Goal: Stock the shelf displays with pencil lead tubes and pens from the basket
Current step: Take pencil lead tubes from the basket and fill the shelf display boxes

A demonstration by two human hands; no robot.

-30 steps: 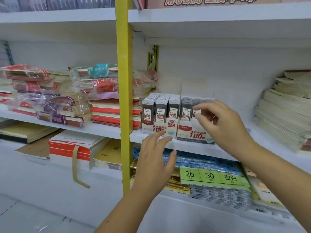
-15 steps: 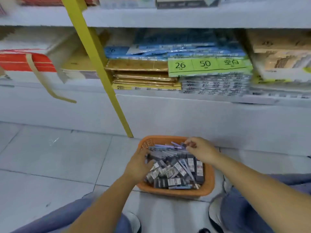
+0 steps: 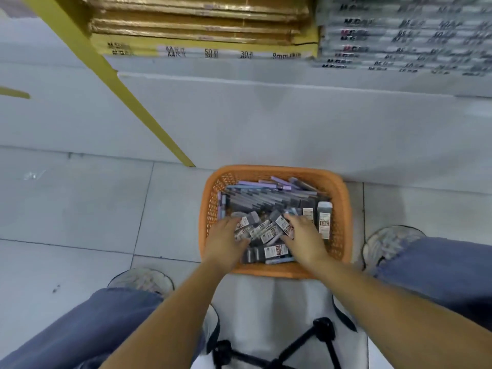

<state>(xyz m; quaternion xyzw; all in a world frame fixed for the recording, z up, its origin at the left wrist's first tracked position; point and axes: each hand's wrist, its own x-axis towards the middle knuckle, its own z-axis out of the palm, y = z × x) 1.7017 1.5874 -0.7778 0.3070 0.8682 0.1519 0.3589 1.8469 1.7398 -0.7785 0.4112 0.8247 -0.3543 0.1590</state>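
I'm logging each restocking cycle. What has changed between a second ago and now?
Both hands came down from the shelf display boxes into the orange basket on the floor. The left hand and right hand now lie on the lead tubes at its near end; the right one drew back from the pens. Grip unclear. The basket stayed put.

1. 1 orange basket [image 3: 274, 170], lower centre of the frame.
2. 2 hands in it: left hand [image 3: 226, 243], right hand [image 3: 303, 241].
3. Pencil lead tubes [image 3: 324, 221]: heaped, too overlapped to count.
4. Pens [image 3: 255, 185]: several, number unclear.
5. 2 shoes [image 3: 141, 280], lower left and middle right.
6. 1 yellow post [image 3: 119, 83], upper left.
7. 2 piles of packs along the top: yellow stack [image 3: 202, 35], grey stack [image 3: 399, 35].
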